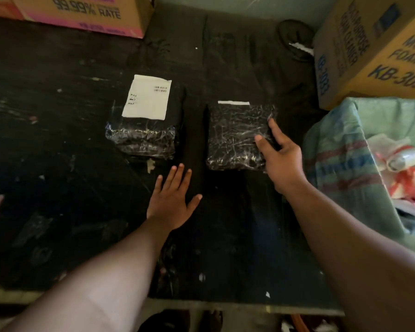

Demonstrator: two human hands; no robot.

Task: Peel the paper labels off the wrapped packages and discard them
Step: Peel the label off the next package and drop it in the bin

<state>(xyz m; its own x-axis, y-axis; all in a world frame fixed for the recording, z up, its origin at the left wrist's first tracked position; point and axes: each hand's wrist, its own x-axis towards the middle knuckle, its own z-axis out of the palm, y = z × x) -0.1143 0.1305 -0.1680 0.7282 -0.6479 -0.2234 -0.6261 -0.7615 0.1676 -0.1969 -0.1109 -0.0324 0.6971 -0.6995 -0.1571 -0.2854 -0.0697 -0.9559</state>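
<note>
Forearms fill the bottom of my view, both reaching out over the dark, scuffed counter (58, 130). Around it stand the biggest things: a pink-printed carton (82, 15) at the far left, a yellow foam-cleaner carton (369, 56) at the far right, and below that a green woven sack (340, 149) gaping open with crumpled scraps inside, which I judge is where peeled labels go.

Two black film-wrapped packages sit side by side, a little apart. The left package (141, 137) carries a white paper label (146, 98) lying flat on its top face, its far edge overhanging. The right package (237, 137) shows only a thin white strip (233, 102) along its far edge; I cannot tell whether that is a label.

My right hand (280, 161) rests on the near right corner of the right package, fingers (272, 130) spread over the wrap, gripping nothing firmly. My left hand (171, 200) lies open and flat just short of the left package, holding nothing.

The wrap looks slick and crinkly, the paper thin and likely to tear. I would pin the package and lift the label from its loose far corner, pulling low and slow.
</note>
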